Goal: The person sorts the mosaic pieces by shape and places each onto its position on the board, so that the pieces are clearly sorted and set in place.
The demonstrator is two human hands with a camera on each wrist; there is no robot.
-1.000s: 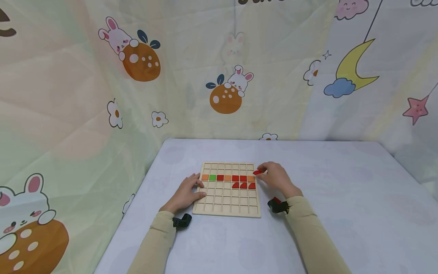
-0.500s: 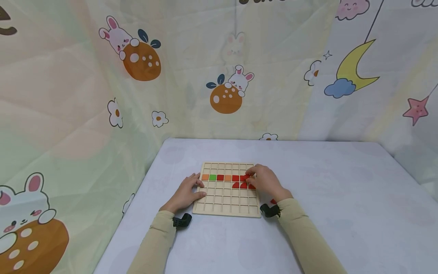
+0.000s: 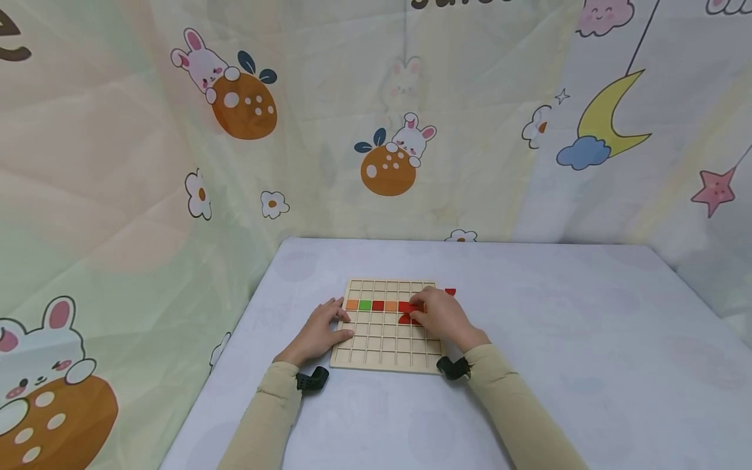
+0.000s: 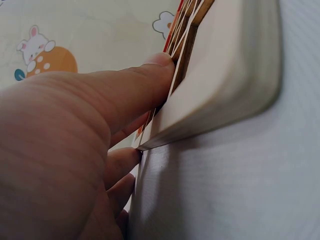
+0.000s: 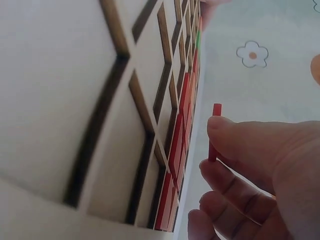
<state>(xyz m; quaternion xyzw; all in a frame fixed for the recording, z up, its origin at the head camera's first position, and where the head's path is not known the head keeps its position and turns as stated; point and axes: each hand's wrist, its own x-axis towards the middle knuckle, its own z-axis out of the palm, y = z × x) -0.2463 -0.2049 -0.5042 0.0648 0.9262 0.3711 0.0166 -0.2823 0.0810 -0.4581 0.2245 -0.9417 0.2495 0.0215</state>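
Note:
A wooden grid board point(image 3: 382, 343) lies on the table, with a row of coloured square tiles across it, among them an orange tile point(image 3: 352, 305) and a green tile point(image 3: 365, 305). My left hand point(image 3: 317, 333) rests at its left edge; in the left wrist view the thumb point(image 4: 140, 87) presses on the rim and the other fingers touch the side. Over the board's right part, my right hand point(image 3: 443, 316) pinches a thin red tile point(image 5: 217, 108) between thumb and fingertips, seen edge-on and clear of the board. Its fingers hide some red pieces below.
A red rounded piece point(image 3: 450, 292) lies on the table just past the board's upper right corner. The pale tabletop point(image 3: 587, 339) stretches to the right. A printed curtain point(image 3: 470, 163) hangs behind the table.
My right hand has moved left from beside the board's right edge to over its tiles, with the red tile pinched. The red piece past the corner has come into view. My left hand has stayed put.

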